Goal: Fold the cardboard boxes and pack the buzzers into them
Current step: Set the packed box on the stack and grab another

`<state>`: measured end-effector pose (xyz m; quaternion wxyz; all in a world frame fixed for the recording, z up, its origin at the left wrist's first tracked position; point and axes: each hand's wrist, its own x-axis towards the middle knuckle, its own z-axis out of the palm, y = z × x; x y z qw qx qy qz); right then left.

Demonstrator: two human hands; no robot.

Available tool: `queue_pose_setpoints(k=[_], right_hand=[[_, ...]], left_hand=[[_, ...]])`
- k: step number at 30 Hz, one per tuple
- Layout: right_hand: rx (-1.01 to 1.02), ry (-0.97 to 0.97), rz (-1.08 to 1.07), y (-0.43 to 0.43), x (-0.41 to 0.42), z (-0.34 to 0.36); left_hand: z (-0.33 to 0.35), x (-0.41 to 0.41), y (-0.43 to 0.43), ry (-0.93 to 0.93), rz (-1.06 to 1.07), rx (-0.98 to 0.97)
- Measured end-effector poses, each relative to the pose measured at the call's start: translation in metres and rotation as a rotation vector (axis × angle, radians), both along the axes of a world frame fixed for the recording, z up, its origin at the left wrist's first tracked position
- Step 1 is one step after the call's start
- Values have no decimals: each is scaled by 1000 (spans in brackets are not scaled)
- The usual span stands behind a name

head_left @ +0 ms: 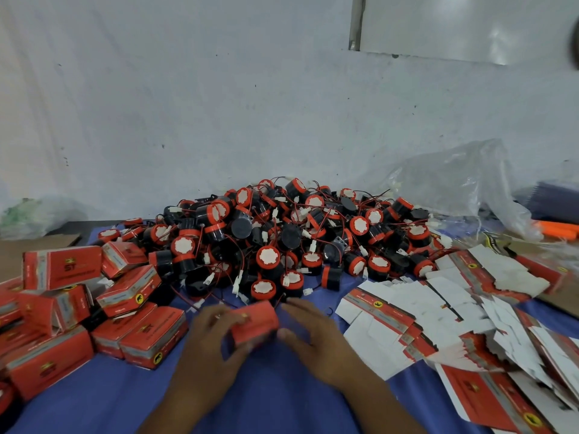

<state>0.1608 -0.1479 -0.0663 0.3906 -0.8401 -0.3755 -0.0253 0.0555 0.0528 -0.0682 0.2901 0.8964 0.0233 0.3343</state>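
Both my hands meet on one red cardboard box (255, 322) low in the middle of the blue cloth. My left hand (210, 336) grips its left end with curled fingers. My right hand (316, 336) holds its right end, thumb against the side. The box is blurred, so I cannot tell whether its flaps are closed. Behind it lies a big heap of black and red buzzers (282, 236) with thin wires and white plugs. Folded red boxes (62, 267) are piled at the left. Flat unfolded box blanks (438, 311), red and white, are spread at the right.
A blue cloth (266, 399) covers the table. Crumpled clear plastic bags (454, 180) lie at the back right beside an orange object (557, 230). Another plastic bag (34, 214) sits at the back left. A white wall stands close behind the heap.
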Motion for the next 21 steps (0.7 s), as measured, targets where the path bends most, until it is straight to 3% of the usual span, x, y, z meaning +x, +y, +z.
queue_pose_setpoints(k=[4, 6, 8, 11, 14, 21], right_hand=[[-296, -206, -547, -35, 20, 25], [-495, -103, -742, -59, 25, 29], [-617, -35, -802, -75, 25, 29], [-635, -84, -807, -79, 25, 32], [-625, -123, -816, -77, 25, 40], [-615, -11, -933, -78, 21, 45]], left_hand=[[18, -5, 45, -399, 424, 69], [18, -11, 80, -430, 604, 116], [11, -16, 107, -324, 704, 78], [1, -18, 115, -199, 735, 17], [0, -17, 106, -244, 697, -10], [8, -16, 71, -341, 607, 295]])
